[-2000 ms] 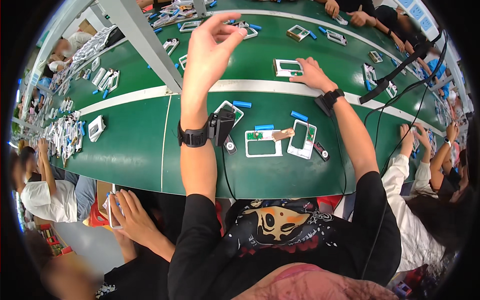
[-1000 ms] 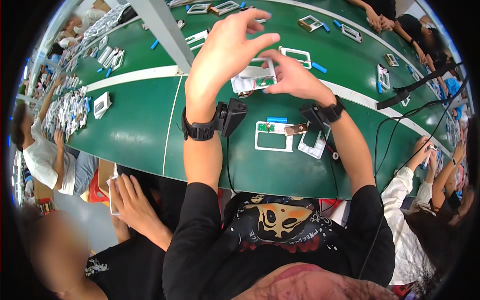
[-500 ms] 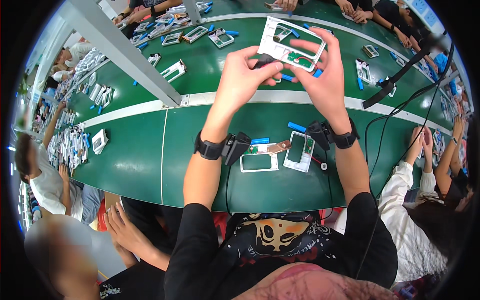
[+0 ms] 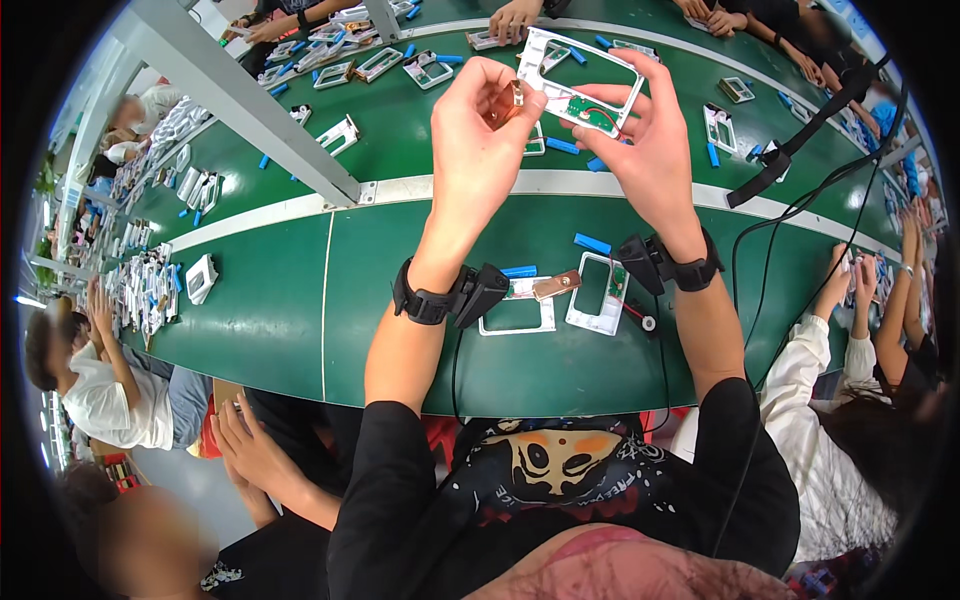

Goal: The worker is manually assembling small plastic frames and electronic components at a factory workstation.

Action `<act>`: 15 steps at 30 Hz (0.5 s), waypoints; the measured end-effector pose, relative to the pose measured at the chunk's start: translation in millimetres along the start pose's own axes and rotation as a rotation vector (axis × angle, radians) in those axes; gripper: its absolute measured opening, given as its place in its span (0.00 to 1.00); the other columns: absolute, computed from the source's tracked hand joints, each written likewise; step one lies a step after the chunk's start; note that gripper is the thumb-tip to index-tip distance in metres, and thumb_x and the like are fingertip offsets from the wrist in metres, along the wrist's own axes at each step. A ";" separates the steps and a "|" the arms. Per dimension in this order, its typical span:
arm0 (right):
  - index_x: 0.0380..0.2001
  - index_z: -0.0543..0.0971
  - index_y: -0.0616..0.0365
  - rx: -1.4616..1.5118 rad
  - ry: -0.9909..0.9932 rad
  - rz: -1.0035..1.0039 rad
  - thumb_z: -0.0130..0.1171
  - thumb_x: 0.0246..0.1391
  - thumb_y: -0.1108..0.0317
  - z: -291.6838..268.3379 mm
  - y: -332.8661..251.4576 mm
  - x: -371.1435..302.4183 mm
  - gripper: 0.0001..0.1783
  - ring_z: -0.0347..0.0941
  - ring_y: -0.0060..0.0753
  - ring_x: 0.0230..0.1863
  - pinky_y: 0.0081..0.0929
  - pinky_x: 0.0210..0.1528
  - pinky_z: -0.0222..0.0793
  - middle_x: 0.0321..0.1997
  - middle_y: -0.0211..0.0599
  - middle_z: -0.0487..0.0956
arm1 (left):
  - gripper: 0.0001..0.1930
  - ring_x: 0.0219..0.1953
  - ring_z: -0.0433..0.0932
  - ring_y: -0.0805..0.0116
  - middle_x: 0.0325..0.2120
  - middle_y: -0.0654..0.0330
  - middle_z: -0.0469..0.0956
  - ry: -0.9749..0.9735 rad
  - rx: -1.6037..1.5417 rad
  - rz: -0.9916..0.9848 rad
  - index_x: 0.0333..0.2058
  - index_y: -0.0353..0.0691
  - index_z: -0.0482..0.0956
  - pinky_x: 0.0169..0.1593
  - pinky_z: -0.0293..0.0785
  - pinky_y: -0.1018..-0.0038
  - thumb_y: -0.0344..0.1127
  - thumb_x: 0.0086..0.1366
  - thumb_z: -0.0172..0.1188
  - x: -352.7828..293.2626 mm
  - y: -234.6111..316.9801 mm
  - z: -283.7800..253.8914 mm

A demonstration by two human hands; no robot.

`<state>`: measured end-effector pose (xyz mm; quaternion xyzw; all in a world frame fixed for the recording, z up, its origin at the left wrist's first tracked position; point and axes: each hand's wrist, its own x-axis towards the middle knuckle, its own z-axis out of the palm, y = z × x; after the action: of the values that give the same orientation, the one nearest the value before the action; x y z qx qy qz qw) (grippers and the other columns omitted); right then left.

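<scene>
One white frame [image 4: 556, 101], right fingers [image 4: 656, 78] clamped on its edge, left fingers [image 4: 526, 116] pinching a coppery part [image 4: 517, 93] beside it

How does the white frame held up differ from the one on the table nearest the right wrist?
The held frame is up in the right hand, tilted; the table frame lies flat on the green table. The held frame's circuit board sits along its lower edge; the table frame's board is on its right side. Both are white, with a large opening and a green board.
</scene>
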<state>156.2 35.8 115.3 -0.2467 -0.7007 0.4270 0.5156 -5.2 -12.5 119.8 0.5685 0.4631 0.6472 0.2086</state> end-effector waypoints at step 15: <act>0.57 0.60 0.60 -0.104 0.090 -0.266 0.62 0.47 0.81 -4.8 8.0 -6.8 0.34 0.74 0.21 0.34 0.18 0.38 0.71 0.32 0.33 0.78 | 0.17 0.33 0.76 0.65 0.26 0.60 0.78 0.107 0.302 0.679 0.29 0.36 0.79 0.28 0.77 0.76 0.11 0.39 0.59 -4.8 -7.6 13.3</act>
<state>162.2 36.3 105.6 -0.1968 -0.7248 0.3064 0.5849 6.4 -7.9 109.8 0.6794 0.3489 0.6326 -0.1287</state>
